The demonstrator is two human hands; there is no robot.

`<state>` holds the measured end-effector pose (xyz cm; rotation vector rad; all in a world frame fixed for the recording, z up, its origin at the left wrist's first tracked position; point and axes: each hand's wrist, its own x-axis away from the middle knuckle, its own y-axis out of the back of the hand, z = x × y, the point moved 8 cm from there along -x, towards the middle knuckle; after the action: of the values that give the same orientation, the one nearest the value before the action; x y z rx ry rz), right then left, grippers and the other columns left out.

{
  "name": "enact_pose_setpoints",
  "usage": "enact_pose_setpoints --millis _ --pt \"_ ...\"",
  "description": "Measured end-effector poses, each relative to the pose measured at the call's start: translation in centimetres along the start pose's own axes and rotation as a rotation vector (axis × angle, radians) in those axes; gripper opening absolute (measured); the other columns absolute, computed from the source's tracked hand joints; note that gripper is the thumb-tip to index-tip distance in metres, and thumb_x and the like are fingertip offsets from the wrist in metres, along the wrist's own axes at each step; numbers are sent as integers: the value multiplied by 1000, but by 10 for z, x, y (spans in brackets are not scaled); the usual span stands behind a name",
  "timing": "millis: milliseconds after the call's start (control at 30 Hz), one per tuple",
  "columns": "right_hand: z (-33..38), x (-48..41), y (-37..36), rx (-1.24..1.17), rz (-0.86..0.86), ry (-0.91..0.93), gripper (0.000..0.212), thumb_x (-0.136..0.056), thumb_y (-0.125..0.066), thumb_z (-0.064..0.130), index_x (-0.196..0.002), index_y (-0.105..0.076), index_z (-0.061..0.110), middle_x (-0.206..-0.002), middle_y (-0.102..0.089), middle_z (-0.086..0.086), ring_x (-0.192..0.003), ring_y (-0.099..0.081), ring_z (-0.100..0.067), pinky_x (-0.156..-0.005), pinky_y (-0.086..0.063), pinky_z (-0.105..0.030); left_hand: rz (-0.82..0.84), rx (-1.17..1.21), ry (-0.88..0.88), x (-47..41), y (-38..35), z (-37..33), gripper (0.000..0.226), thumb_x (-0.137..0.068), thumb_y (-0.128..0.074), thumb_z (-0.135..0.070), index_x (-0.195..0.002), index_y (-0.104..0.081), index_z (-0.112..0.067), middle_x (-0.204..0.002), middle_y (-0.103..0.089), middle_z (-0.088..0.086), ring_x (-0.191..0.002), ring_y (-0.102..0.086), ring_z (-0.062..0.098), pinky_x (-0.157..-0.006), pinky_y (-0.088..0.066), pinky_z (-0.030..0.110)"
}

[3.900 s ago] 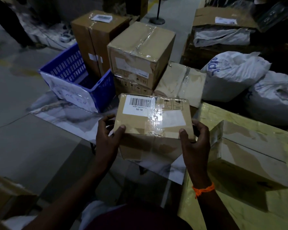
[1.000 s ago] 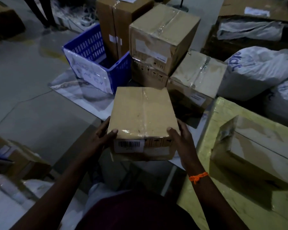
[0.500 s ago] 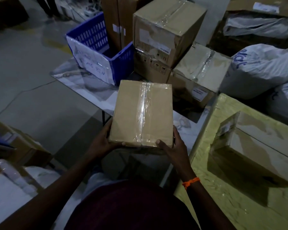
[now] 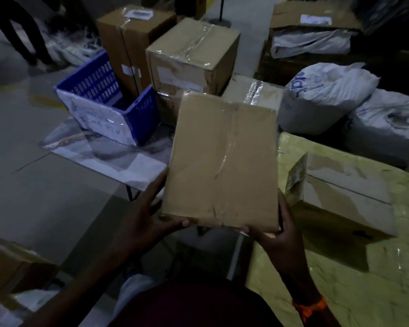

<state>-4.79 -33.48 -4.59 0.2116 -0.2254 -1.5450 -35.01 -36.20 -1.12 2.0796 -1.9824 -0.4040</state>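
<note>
Hands gripping taped box (image 4: pixel 222 161) at its near corners: left hand (image 4: pixel 142 223) and right hand (image 4: pixel 279 237) both curling round edges; blue crate (image 4: pixel 109 109) sitting beyond-left, dim, probably empty.

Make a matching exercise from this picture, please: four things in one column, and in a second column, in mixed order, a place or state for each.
Things
1. taped cardboard box
2. blue crate
3. white sack
4. orange band

Places or states
A. worn around the right wrist
B. has a white paper sheet with handwriting on its front
C. held up between the left hand and the right hand
D. lies at the far right and bears blue letters

Right pairs: 1-C, 2-B, 3-D, 4-A
</note>
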Motion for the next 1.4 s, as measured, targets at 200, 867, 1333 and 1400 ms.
enact_pose_setpoints --millis 200,867,1333,1400 --pt "29 -47 50 121 -192 129 119 -58 -92 60 -158 -31 38 -149 -45 30 -136 -42 6 -104 -41 -13 138 -81 -261 -96 -30 -53 104 -76 -85 -41 -161 -26 -29 -160 -36 -19 -144 -36 -4 -105 -48 20" --pt "76 -276 64 101 -310 124 89 -65 -91 42 -140 -45 40 -117 -61 28 -102 -59 21 -80 -51 -7 275 -365 -439 -374 -48 -91 35 -76 -87 -44 -106 -76 -30 -113 -67 3 -108 -65 16 -90 -52 32" --pt "54 -339 38 89 -301 55 93 -73 -93 23 -154 -46 23 -128 -64 17 -112 -60 14 -89 -56 -16 426 -680 -497 -444 -42 -66 57 -81 -79 -54 -128 -63 -26 -142 -56 13 -141 -33 39 -114 -31 45" --pt "52 -342 36 92 -304 50 95 -73 -94 25 -154 -45 24 -131 -65 12 -116 -62 7 -94 -57 -23 400 -633 -582 -440 -42 -66 48 -83 -82 -43 -123 -68 -20 -149 -51 19 -150 -27 35 -117 -25 41"
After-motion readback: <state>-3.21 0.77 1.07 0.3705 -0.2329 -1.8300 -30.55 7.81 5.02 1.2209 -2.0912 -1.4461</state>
